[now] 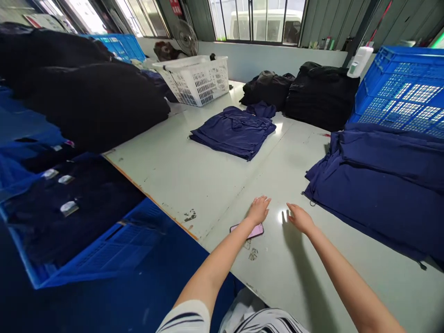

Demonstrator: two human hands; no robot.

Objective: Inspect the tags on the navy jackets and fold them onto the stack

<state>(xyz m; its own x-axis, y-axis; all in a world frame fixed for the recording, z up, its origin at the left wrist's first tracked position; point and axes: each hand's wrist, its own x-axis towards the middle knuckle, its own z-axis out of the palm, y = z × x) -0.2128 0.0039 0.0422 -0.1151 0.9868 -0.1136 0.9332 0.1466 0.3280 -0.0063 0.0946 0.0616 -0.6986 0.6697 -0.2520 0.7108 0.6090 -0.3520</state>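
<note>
My left hand [259, 210] is stretched out over the white table [166, 171], fingers extended and holding nothing. Partly hidden under that wrist lies a phone [255, 231] with a pinkish screen or cover. To its right my right hand [300, 218] hovers above the tabletop, fingers apart with nothing in them, casting a long shadow. Nearest to the right hand is a large stack of navy garments [385, 185] along the table's right side. Farther off, a smaller folded pile of navy garments [236, 129] lies mid-table.
A white basket [199, 81] stands at the back. Black garment piles rise at back right [321, 97] and left [93, 101]. Blue crates [402, 83] stand behind the navy stack. Below the table's left edge, a blue crate [114, 245] holds dark garments with white labels.
</note>
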